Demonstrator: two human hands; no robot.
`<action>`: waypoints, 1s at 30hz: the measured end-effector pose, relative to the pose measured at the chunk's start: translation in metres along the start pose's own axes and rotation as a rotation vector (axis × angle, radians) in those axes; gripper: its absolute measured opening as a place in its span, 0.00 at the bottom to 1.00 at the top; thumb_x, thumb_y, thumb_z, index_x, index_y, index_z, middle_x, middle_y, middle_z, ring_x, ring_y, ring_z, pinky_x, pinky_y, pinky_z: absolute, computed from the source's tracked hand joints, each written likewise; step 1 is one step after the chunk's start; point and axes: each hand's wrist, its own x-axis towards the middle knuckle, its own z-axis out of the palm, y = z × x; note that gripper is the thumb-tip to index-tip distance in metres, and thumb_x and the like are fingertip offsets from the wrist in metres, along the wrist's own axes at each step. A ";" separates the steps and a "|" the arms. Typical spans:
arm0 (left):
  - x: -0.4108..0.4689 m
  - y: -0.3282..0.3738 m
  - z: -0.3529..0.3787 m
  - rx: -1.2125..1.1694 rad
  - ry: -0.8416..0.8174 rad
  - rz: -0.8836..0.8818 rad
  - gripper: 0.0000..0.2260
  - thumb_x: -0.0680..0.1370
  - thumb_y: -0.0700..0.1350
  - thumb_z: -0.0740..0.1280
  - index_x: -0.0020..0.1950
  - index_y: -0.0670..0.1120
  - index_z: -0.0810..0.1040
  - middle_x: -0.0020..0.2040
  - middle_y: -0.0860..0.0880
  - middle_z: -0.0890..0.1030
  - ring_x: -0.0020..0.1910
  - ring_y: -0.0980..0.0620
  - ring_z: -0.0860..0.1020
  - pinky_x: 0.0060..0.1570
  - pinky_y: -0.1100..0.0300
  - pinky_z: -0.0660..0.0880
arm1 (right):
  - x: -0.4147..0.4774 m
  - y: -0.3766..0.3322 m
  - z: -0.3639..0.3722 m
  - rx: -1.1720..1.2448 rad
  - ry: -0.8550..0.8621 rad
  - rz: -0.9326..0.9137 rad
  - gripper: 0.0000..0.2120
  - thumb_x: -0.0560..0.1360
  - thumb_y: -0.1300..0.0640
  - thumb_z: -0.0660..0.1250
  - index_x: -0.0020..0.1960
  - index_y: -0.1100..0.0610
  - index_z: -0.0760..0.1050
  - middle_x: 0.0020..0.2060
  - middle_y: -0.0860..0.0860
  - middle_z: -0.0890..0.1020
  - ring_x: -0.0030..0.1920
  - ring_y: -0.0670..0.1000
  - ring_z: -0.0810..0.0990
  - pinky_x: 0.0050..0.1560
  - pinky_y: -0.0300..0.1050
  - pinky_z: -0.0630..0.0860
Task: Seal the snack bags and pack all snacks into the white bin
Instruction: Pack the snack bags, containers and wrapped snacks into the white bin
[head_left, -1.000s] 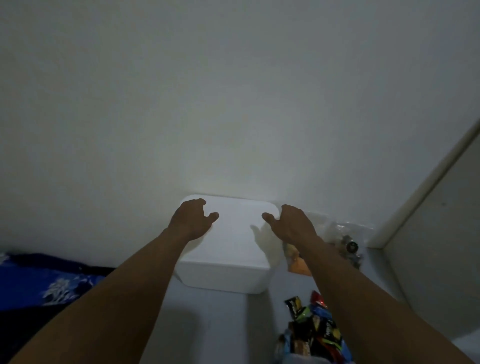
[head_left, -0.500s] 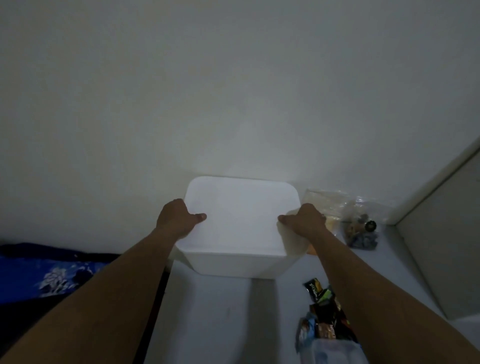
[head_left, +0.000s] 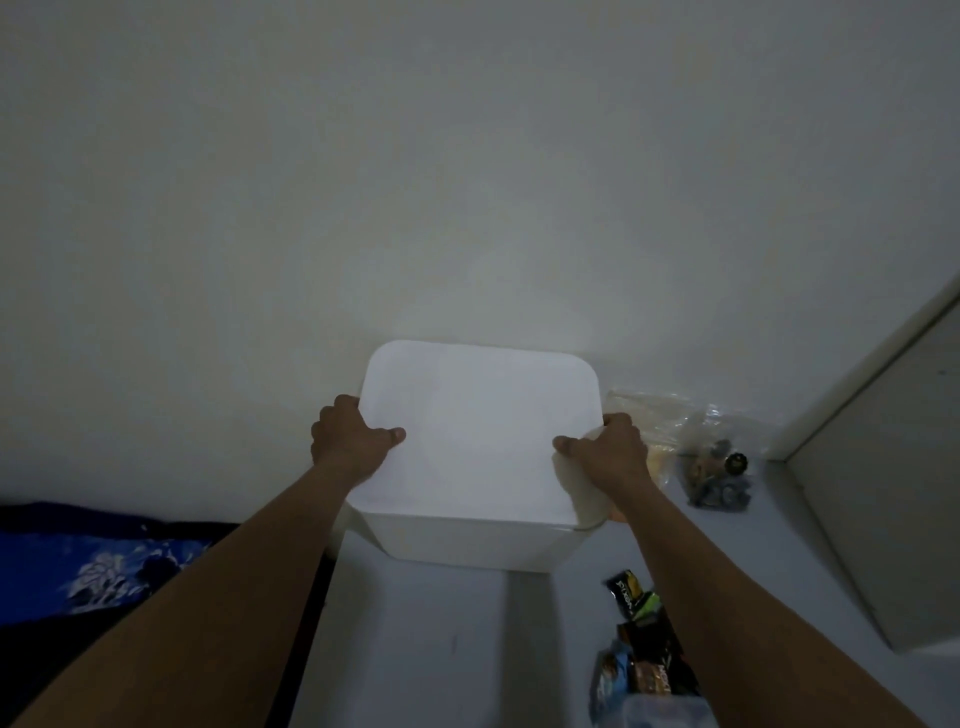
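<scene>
The white bin (head_left: 467, 540), smooth hard plastic with rounded corners and a flat closed top, is gripped at opposite side edges by the left hand (head_left: 350, 441) and right hand (head_left: 610, 449), thumbs on top. This looks like readying the bin, whose top probably needs lifting off next. Right of the bin lies a crinkly clear bag (head_left: 670, 415) of snacks, with glossy foil packets (head_left: 644, 639) nearer.

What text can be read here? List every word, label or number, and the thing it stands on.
No text can be read for certain.
On the upper dark packet: pale sideways lettering, too blurred to read.
On the lower dark packet: pale lettering, too blurred to read.
On the white bin: no text shows.
On the clear bag: no label shows.
</scene>
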 end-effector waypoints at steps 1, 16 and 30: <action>-0.002 0.001 -0.001 -0.026 0.009 0.006 0.34 0.68 0.55 0.77 0.68 0.43 0.69 0.64 0.41 0.74 0.61 0.38 0.75 0.60 0.46 0.74 | -0.001 0.000 -0.001 0.017 -0.011 -0.010 0.36 0.67 0.50 0.78 0.68 0.62 0.66 0.63 0.59 0.75 0.62 0.60 0.75 0.55 0.49 0.74; -0.021 0.008 -0.042 -0.350 -0.097 0.068 0.32 0.73 0.48 0.74 0.74 0.51 0.66 0.64 0.42 0.77 0.58 0.40 0.77 0.61 0.44 0.74 | -0.031 -0.016 -0.031 0.083 -0.032 -0.196 0.26 0.70 0.51 0.74 0.65 0.56 0.72 0.54 0.49 0.76 0.54 0.53 0.76 0.58 0.56 0.77; -0.144 -0.045 -0.085 -0.580 -0.110 0.021 0.29 0.73 0.38 0.73 0.73 0.48 0.71 0.66 0.44 0.77 0.58 0.44 0.77 0.56 0.54 0.72 | -0.135 0.019 -0.067 0.034 -0.168 -0.236 0.19 0.73 0.55 0.71 0.61 0.61 0.73 0.54 0.53 0.76 0.54 0.55 0.76 0.55 0.52 0.76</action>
